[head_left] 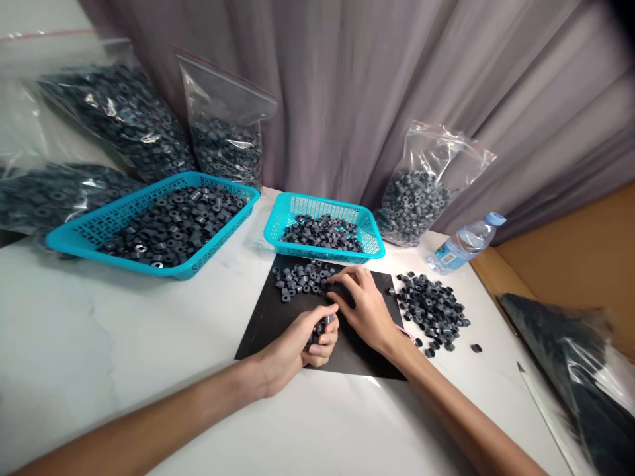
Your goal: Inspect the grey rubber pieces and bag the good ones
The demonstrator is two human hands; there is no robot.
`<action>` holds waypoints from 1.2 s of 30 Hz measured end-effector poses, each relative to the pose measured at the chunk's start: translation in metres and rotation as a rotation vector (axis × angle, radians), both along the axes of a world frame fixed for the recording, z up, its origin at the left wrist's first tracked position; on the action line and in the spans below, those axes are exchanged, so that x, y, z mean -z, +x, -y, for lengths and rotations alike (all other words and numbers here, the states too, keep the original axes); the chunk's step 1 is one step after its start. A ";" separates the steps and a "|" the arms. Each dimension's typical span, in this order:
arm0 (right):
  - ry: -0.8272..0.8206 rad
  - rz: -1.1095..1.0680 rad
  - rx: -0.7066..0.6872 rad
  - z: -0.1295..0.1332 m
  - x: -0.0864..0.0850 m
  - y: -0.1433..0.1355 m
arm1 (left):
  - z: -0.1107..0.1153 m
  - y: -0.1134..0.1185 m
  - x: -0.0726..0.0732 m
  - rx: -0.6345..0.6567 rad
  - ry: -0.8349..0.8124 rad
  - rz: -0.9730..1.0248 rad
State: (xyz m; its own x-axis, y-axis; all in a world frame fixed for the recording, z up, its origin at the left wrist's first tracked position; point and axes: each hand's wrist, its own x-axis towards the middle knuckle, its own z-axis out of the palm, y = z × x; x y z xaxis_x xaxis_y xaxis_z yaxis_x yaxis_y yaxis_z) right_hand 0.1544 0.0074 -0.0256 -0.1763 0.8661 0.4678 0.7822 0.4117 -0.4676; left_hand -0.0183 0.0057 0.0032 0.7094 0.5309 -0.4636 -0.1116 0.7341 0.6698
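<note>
My left hand (315,340) is curled closed around several small dark grey plastic rings (317,330), just above a black mat (268,330). My right hand (364,304) reaches over the mat, its bent thumb and index fingertips apart at the right edge of a loose pile of similar short grey rings (300,277). Whether a ring lies between those fingertips is hard to make out. To the right of this hand, partly off the mat, spreads another pile of darker ring-shaped pieces (434,311).
Behind the mat stands a small blue basket (325,254) holding rings; a larger blue basket (183,270) of them is at left. Ring-filled zip bags (225,145) line the curtain (327,99). At right are another bag (414,198), a water bottle (466,244) and a dark-filled bag (560,370).
</note>
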 end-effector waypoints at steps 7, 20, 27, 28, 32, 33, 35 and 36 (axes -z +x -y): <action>0.026 0.032 0.040 -0.006 0.004 -0.012 | -0.001 0.000 0.004 -0.019 0.028 -0.007; -0.064 0.003 0.018 0.007 -0.006 -0.003 | -0.003 -0.002 0.002 -0.148 0.035 0.010; -0.283 -0.403 -0.161 0.034 -0.036 0.007 | -0.006 -0.003 0.004 -0.204 -0.015 0.005; -0.295 -0.435 -0.179 0.036 -0.038 0.005 | -0.006 -0.003 0.004 -0.207 -0.022 0.007; -0.245 -0.397 -0.200 0.041 -0.038 -0.008 | -0.004 -0.001 0.005 -0.220 -0.051 0.039; -0.227 -0.366 -0.204 0.042 -0.037 -0.010 | -0.003 -0.001 0.006 -0.221 -0.054 0.051; -0.211 -0.311 -0.222 0.044 -0.037 -0.013 | -0.003 0.000 0.007 -0.232 -0.050 0.061; -0.208 -0.297 -0.232 0.044 -0.037 -0.013 | -0.003 0.000 0.007 -0.238 -0.048 0.062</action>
